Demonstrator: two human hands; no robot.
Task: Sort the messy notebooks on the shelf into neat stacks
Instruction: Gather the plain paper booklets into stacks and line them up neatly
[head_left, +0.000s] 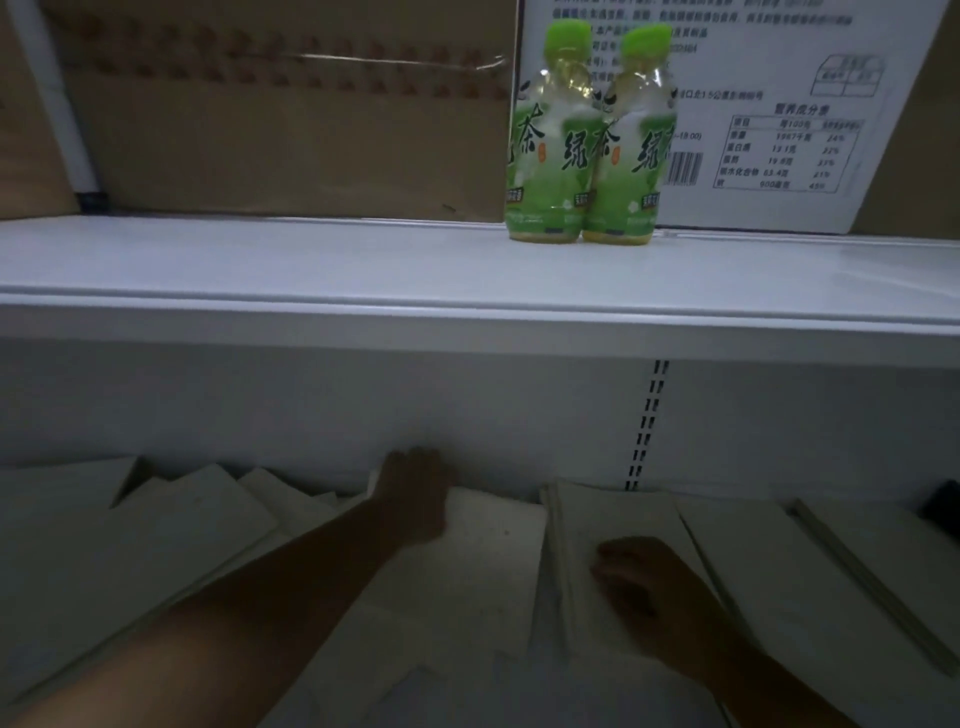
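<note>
Dim light, soft focus. Upper shelf (260, 260): smooth white painted metal with a rolled front lip. It carries two clear plastic bottles (587, 166) with green caps and green printed sleeves, standing upright and touching, a brown corrugated cardboard box (291, 130) sealed with tape, and a white carton (769, 130) printed with a table and barcode. Below it is a matte white back panel (311, 405) with a slotted upright strip (647, 426). Pale, flat, rectangular loose notebooks (197, 519) lie overlapped and skewed on the left of the level beneath. A squared notebook stack (618, 514) sits right of centre, its layered page edges visible, and a second stack (779, 561) lies just beside it. The left hand (413, 493) reaches to the back, fingers (410, 460) straight and close together, resting on the far edge of a single notebook (493, 525). The right hand (644, 597) rests on the squared stack, knuckles up and fingers bent. Cannot tell whether they pinch the cover or only press it.
</note>
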